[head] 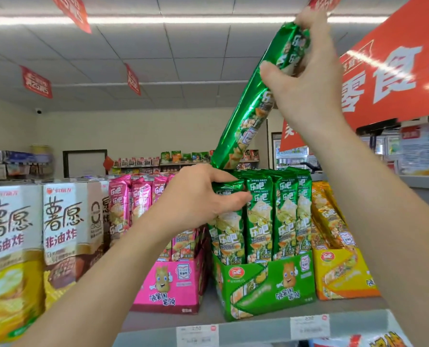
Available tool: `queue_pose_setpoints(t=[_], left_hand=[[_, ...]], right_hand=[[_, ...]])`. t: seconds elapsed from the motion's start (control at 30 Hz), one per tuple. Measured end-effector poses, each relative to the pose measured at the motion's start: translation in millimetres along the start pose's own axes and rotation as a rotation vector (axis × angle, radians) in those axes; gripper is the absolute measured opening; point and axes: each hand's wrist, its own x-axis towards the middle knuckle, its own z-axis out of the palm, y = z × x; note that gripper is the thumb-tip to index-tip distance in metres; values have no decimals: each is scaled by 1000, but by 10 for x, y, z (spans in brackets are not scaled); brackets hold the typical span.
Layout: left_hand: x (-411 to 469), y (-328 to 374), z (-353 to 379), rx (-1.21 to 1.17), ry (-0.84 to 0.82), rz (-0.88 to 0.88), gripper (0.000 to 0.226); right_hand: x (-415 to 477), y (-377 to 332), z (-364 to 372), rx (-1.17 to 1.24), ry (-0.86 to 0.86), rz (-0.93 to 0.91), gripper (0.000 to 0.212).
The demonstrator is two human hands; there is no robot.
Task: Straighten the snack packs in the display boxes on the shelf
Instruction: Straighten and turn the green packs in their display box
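Note:
A green display box stands on the shelf, packed with upright green snack packs. My right hand grips the top of one long green pack, held high and tilted, its lower end just above the back of the box. My left hand grips the top of the front-left green pack in the box. A pink display box with pink packs stands to the left, a yellow display box with leaning yellow packs to the right.
White and yellow chip cartons stand at the shelf's far left. Price tags line the shelf edge. A red banner hangs at the upper right, small red signs from the ceiling. More shelves lie behind.

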Motion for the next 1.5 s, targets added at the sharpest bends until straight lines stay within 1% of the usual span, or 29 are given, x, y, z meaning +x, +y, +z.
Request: queue_pose_setpoints(t=[0.1,0.13,0.2,0.3,0.37,0.43,0.53,0.57,0.6,0.63,0.67,0.7,0.73,0.77,0.8,0.9,1.03,1.13,1.2,1.27,1.37,1.43,1.5], left_hand=[[-24,-4,-34,-17,33,19,19],[-27,-7,-31,1,51,21,21],[-34,-15,4,94,72,29,35],[-30,11,44,260,112,92,32],[-8,-10,63,316,125,122,43],[27,-32,65,370,123,146,48],[72,-25,63,454,110,169,50],[86,-18,54,470,95,164,54],[95,-8,49,473,71,156,59],[101,-9,44,469,44,153,62],[103,-17,39,459,20,151,61],[102,-32,37,445,8,162,56],[104,-48,38,431,6,181,46],[108,-65,46,419,6,208,38],[109,-73,54,408,1,236,36],[114,-65,61,392,-19,282,45],[101,-17,60,416,40,307,49],[107,75,92,408,74,292,51],[110,119,104,334,100,280,46],[108,131,100,266,125,252,46],[92,117,99,277,143,211,52],[92,93,109,322,145,191,49],[100,71,116,351,141,183,47]], right_hand=[[-32,33,16,-106,-91,23,40],[-54,50,29,-138,-137,30,42],[-124,71,74,-203,-246,45,43],[-278,121,133,-339,-426,95,42],[-381,173,135,-392,-517,132,40],[-474,212,115,-427,-586,153,34],[-580,195,84,-453,-667,158,19],[-598,174,73,-463,-687,157,18],[-618,149,57,-472,-707,159,26],[-644,122,29,-481,-732,156,39],[-679,96,-6,-500,-767,147,50],[-722,73,-45,-532,-807,124,56],[-763,52,-87,-563,-844,90,54],[-797,42,-130,-584,-877,58,48],[-818,36,-166,-590,-903,40,42],[-817,108,-207,-545,-924,56,31],[-873,314,-182,-360,-867,92,13],[-835,402,-178,-220,-875,161,10],[-794,431,-193,-136,-907,214,8],[-764,453,-222,-145,-928,211,8],[-766,441,-262,-255,-895,160,22],[-804,379,-285,-352,-843,122,21],[-847,341,-297,-440,-798,68,13]])
